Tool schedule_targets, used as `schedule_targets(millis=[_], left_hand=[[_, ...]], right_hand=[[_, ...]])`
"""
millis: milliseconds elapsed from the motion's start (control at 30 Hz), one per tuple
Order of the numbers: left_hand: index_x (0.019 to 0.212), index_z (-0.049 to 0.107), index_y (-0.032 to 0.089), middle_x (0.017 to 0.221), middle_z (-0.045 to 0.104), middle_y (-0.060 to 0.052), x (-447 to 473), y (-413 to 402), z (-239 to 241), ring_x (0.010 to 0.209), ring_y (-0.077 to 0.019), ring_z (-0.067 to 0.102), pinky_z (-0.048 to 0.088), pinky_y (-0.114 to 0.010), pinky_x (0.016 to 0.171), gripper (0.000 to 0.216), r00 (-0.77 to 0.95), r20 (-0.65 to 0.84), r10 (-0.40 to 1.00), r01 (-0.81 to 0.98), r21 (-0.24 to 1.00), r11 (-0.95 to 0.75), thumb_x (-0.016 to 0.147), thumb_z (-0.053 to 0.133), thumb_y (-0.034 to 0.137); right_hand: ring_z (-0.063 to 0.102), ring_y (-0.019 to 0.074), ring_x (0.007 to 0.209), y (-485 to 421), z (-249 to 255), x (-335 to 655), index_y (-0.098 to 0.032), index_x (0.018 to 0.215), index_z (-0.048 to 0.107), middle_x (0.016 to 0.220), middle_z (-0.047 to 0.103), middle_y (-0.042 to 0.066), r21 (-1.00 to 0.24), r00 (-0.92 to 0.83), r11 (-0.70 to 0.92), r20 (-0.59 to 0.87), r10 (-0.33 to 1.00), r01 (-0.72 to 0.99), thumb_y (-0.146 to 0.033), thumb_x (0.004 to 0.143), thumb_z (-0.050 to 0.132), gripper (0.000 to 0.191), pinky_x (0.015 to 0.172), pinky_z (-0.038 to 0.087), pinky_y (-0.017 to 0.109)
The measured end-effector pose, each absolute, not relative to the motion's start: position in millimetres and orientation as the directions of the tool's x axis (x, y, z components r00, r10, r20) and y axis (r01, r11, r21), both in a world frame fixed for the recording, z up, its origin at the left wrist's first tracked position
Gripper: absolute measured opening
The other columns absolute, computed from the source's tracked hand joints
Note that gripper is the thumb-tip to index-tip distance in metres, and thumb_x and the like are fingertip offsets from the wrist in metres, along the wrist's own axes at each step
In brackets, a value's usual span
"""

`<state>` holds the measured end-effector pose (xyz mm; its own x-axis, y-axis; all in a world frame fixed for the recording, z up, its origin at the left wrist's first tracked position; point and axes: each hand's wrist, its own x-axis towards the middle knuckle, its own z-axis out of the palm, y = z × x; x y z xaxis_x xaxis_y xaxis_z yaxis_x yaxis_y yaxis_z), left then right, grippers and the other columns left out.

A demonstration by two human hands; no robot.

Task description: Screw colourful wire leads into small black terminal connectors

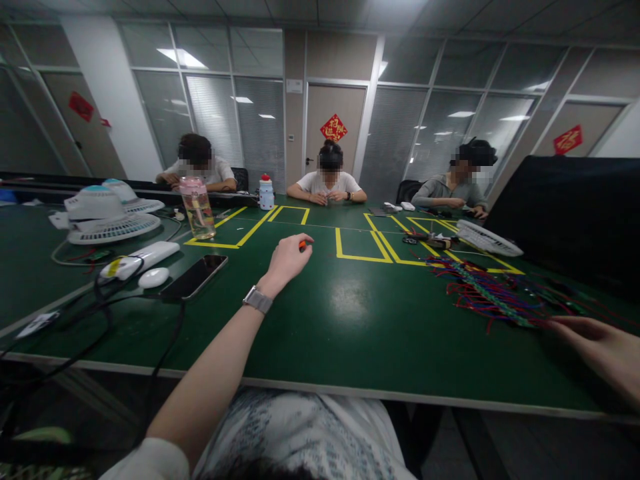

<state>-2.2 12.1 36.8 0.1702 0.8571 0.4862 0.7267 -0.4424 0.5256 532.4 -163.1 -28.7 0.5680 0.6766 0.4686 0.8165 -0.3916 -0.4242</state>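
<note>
Left hand: Reaching out over the middle of the tabletop, fingers curled closed on a small orange piece; a watch sits on that wrist.
Orange piece: Mostly tucked inside that grip, so I can't make out what it is; so deep a hold probably keeps it from slipping.
Right hand: Over at the right, fingertips by the near end of the wired strip; from here I can't tell whether they pinch it or merely rest there.
Wired strip: Slantwise on the tabletop, green boards in a row with red and blue wires fanning out; handling it by the end would, I'd judge, spare those wires a tangle.
Tape: Yellow boxes marked on the tabletop, seemingly to give things set spots.
Keyboard: Tilted up beside the dark screen, perhaps to free some room near the strip.
Phone: Flat near the mouse, off to the left, apparently kept out of the working space.
Bottle: Upright at a taped box.
Far side: Three people sit along the tabletop.
</note>
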Motion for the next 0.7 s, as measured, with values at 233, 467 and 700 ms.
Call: schedule_targets(millis=[233, 467, 700], left_hand=[[0.108, 0.070, 0.019, 0.111, 0.071, -0.007, 2.0, 6.2, 39.1, 0.102, -0.0206, 0.066, 0.049, -0.031, 0.095, 0.028, 0.190, 0.471, 0.862, 0.734, 0.514, -0.443, 0.086, 0.052, 0.024], [0.108, 0.070, 0.020, 0.111, 0.071, -0.007, 1.2, 8.8, 35.3, 0.102, -0.0206, 0.066, 0.049, -0.032, 0.096, 0.029, 0.182, 0.486, 0.855, 0.737, 0.509, -0.446, 0.086, 0.051, 0.024], [0.107, 0.069, 0.021, 0.112, 0.071, -0.007, 3.5, 4.4, 37.2, 0.103, -0.0214, 0.066, 0.049, -0.034, 0.096, 0.028, 0.197, 0.488, 0.851, 0.728, 0.509, -0.460, 0.086, 0.051, 0.023]], right_hand=[[0.068, 0.0308, 0.092, -72.9, 18.1, 488.8, -0.010, 0.101, 0.070, 0.099, 0.074, 0.016, -0.299, 0.298, -0.170, 0.457, 0.838, 0.939, -0.034, 0.078, 0.044, 0.042, 0.074, 0.049, 0.035], [0.065, 0.0203, 0.084, 35.1, 35.5, 457.1, -0.009, 0.090, 0.067, 0.097, 0.072, 0.018, -0.288, 0.316, -0.252, 0.203, 0.927, 0.924, -0.004, 0.080, 0.047, 0.022, 0.070, 0.043, 0.025], [0.063, 0.0201, 0.076, 48.2, 13.7, 457.3, 0.001, 0.109, 0.061, 0.095, 0.068, 0.024, -0.278, 0.340, -0.275, 0.220, 0.914, 0.920, -0.007, 0.084, 0.055, 0.027, 0.065, 0.040, 0.029]])
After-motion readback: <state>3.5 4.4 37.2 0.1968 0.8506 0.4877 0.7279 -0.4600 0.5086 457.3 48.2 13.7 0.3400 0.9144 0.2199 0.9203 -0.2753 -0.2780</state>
